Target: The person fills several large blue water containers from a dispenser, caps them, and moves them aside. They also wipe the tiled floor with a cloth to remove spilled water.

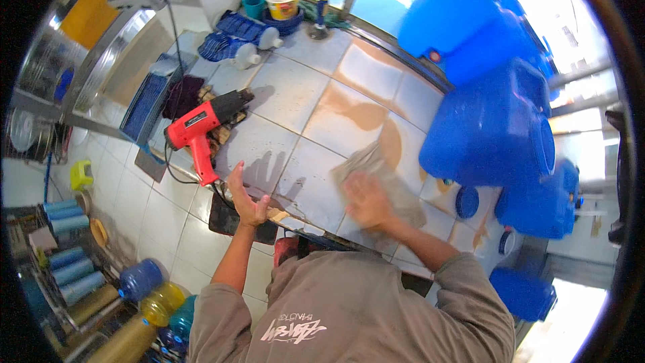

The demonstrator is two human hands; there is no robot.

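Observation:
Pressed down on a greyish-tan cloth (406,212), my right hand (366,200) is slightly blurred and covers part of it. The cloth lies spread on the white tiled counter (285,91), beside brown wet patches (356,109). My left hand (248,200) is empty, its fingers stretched and thumb apart, above the counter's front edge; its shadow falls on the tiles. Nearest to it is a red heat gun (200,131) with a black nozzle, lying at the counter's left side with its handle toward me.
Large blue jerrycans (487,131) crowd the right side, with a round blue cap (467,202) near them. Blue-wrapped bottles (232,47), a white-yellow tub (282,4) and a blue basket (144,107) line the far left. Below left stands a rack (64,282) of rolls.

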